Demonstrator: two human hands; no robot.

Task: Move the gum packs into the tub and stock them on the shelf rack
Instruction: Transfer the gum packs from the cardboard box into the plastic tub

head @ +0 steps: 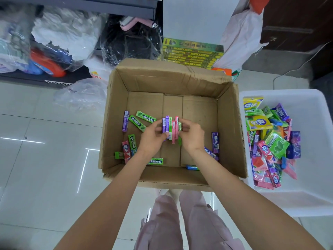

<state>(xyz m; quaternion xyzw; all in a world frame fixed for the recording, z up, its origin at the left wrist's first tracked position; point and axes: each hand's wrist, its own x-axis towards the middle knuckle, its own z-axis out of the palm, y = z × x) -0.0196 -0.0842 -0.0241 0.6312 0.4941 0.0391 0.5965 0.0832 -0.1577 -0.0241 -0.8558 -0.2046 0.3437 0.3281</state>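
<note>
An open cardboard box (230, 127) stands on the floor in front of me. Inside it, my left hand (153, 137) and my right hand (191, 135) together grip a bundle of gum packs (171, 128), purple, green and pink, held on edge between them. Several loose packs lie on the box floor: green Doublemint sticks (137, 122), a purple pack (125, 121) at the left, a purple pack (215, 142) at the right, a blue pack (192, 167) near the front wall. To the right stands a white plastic tub (306, 201) holding a heap of mixed gum packs (270, 141).
Stacked yellow-green boxes (191, 53) sit behind the cardboard box. Plastic bags of goods (59, 38) lie on a low dark shelf base at the back left, with a clear bag (81, 94) on the tiled floor. A white sack (241, 38) leans at the back right.
</note>
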